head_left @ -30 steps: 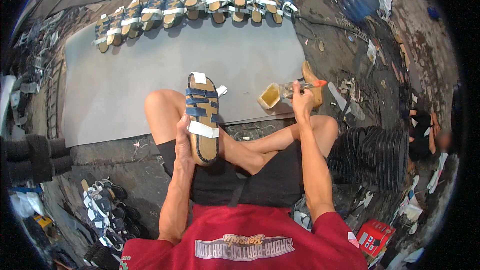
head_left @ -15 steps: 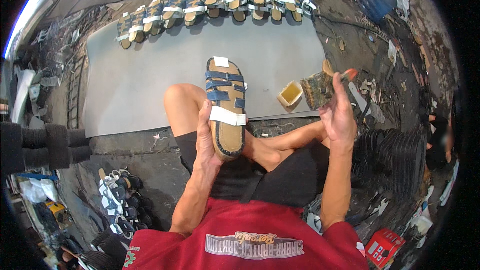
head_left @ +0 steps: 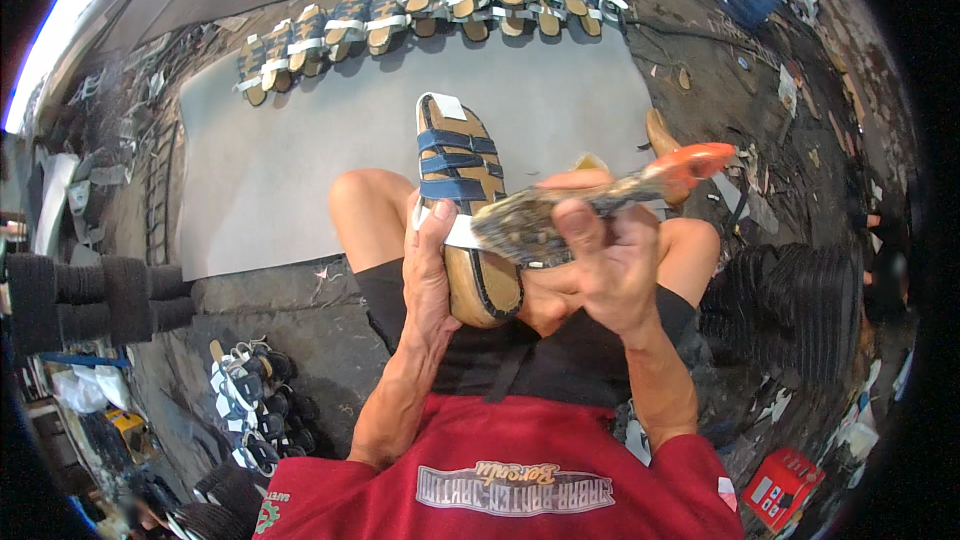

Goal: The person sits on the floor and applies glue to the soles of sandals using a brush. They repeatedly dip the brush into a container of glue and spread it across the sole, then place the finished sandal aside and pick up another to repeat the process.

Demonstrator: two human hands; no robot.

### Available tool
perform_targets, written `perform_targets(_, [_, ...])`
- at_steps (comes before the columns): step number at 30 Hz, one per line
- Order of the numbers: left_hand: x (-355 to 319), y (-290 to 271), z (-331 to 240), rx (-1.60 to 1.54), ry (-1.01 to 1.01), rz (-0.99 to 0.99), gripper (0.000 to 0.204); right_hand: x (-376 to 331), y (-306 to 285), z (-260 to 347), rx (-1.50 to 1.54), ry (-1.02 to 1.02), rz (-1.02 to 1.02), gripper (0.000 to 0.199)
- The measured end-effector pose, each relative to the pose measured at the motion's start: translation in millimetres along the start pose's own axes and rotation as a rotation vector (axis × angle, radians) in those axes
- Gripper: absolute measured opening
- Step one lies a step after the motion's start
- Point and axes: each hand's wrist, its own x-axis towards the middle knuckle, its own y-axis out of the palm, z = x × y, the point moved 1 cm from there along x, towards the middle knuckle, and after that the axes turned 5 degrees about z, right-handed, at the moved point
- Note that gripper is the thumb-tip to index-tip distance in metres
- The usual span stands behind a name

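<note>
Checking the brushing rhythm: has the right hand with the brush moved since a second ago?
Yes. The right hand has brought the brush away from the small yellow cup on the grey sheet, back over the sandal held by the left hand.

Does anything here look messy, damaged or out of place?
The brush in the right hand is caked with dried gunk along its handle. Scraps litter the floor at right. The sandal in the left hand looks intact.

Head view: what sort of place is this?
Probably a small sandal-making workshop, worked on the floor. A row of matching sandals lines the grey mat, the left hand holds a blue-strapped sandal, and the right hand holds a caked brush.
</note>
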Motion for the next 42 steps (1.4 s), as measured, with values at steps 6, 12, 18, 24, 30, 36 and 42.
perform_targets(6, [-1.3,-12.8,-2.7,-0.094,-0.116,0.061,0.049,-1.4,2.2,-5.6,-0.264,-0.213,0.125,0.026])
perform_targets(12, [-15.0,2.0,-7.1,-0.116,-0.16,0.104,0.054,16.1,-1.9,0.8,-0.187,-0.14,0.021,0.029])
perform_targets(18, [-5.8,-4.9,-17.9,-0.122,-0.091,0.078,0.051,-16.3,19.6,6.6,0.055,-0.059,0.201,0.039])
perform_targets(24, [-2.3,-8.6,-23.3,-0.17,-0.13,0.036,0.049,-15.6,4.6,20.7,0.029,-0.183,0.355,0.033])
perform_targets(30, [-5.3,9.4,-28.5,-0.209,-0.237,-0.146,0.063,-20.2,22.1,15.2,-0.144,-0.489,0.495,0.041])
perform_targets(36, [3.8,-18.1,-17.7,-0.13,-0.168,-0.076,0.069,-16.8,7.2,10.4,-0.062,-0.158,0.227,0.026])
perform_targets(42, [13.7,-31.4,-26.6,-0.177,-0.047,-0.033,0.064,-37.8,6.0,22.7,-0.094,-0.206,0.405,0.027])
